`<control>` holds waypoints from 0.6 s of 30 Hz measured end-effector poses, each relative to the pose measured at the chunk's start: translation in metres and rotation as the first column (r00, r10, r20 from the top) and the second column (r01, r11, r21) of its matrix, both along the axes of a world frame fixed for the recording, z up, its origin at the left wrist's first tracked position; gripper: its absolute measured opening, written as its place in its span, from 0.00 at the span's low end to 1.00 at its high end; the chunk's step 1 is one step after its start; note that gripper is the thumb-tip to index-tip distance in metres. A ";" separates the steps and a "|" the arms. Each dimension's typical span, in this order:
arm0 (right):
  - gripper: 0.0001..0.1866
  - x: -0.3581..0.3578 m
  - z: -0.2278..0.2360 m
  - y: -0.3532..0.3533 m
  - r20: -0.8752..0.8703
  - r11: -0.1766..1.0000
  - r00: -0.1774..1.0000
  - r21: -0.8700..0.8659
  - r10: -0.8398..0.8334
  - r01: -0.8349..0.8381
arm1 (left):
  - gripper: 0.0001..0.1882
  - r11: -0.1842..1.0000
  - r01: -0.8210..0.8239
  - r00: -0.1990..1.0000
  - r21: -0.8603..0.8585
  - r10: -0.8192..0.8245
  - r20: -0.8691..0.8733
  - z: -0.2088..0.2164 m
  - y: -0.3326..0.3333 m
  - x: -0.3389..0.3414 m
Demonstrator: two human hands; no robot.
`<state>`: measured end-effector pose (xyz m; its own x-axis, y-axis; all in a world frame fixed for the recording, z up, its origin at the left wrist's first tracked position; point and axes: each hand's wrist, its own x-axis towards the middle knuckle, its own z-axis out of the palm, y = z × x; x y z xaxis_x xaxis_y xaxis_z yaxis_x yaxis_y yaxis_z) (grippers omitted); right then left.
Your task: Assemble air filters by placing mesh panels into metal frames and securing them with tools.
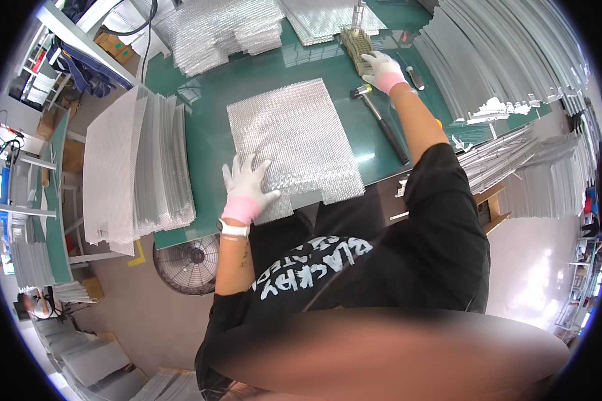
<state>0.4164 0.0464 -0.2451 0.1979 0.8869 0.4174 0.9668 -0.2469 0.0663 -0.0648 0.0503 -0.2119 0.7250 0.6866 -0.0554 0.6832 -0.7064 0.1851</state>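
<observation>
A translucent, textured plastic sheet [291, 134] with a notched near edge lies on the green table. My left hand [246, 190], in a white glove with a pink cuff, rests on its near left part with the fingers spread. Farther right, my gloved right hand [383, 72] reaches to a beige tool [356, 47] with a long ridged body and an upright metal post. The fingers are stretched out over the tool's near right side; how firmly they touch it is hard to see. Below that hand lies a hammer [383, 127] with a black handle and a yellow-tipped head.
A screwdriver [415, 79] lies right of my right hand. Stacks of sheets stand at the left [140, 167], far left [224, 30], far middle [328, 19] and right [505, 53]. A round floor fan [187, 260] sits below the table's near left edge.
</observation>
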 end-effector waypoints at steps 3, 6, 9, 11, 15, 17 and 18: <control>0.27 -0.020 0.011 0.014 -0.025 0.960 0.997 -0.272 -0.069 0.060 | 0.42 0.982 -0.144 0.986 0.119 0.133 0.096 0.010 -0.042 -0.012; 0.18 -0.010 0.008 0.006 -0.015 0.923 0.991 -0.365 -0.134 0.119 | 0.35 0.946 0.010 0.851 0.323 -0.178 0.494 0.008 -0.081 -0.032; 0.14 0.016 0.002 -0.012 -0.077 0.941 0.980 -0.299 -0.186 0.155 | 0.07 0.864 0.501 0.604 -0.048 -0.309 0.735 -0.013 -0.094 -0.033; 0.15 0.005 0.010 -0.027 -0.287 0.954 0.911 -0.048 -0.296 0.295 | 0.09 0.509 0.234 0.894 -0.828 0.222 0.389 -0.043 -0.112 -0.038; 0.11 -0.161 0.078 -0.095 -0.506 0.891 0.770 0.421 0.389 -0.173 | 0.20 0.020 0.347 0.363 -0.938 0.919 0.154 -0.083 -0.131 -0.034; 0.12 -0.212 0.056 -0.157 -0.612 0.897 0.671 0.162 0.418 -0.411 | 0.22 -0.031 0.360 0.316 -0.932 0.945 0.090 -0.089 -0.122 -0.025; 0.12 -0.254 0.054 -0.179 -0.683 0.835 0.537 0.202 0.495 -0.512 | 0.22 -0.038 0.355 0.319 -0.934 0.944 0.083 -0.090 -0.119 -0.020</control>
<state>0.1628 -0.1324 -0.1910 -0.0683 0.9390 0.3370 0.6905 0.2883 -0.6634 -0.0852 -0.0688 -0.3016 0.5236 0.6404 -0.5619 -0.1961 0.7324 0.6521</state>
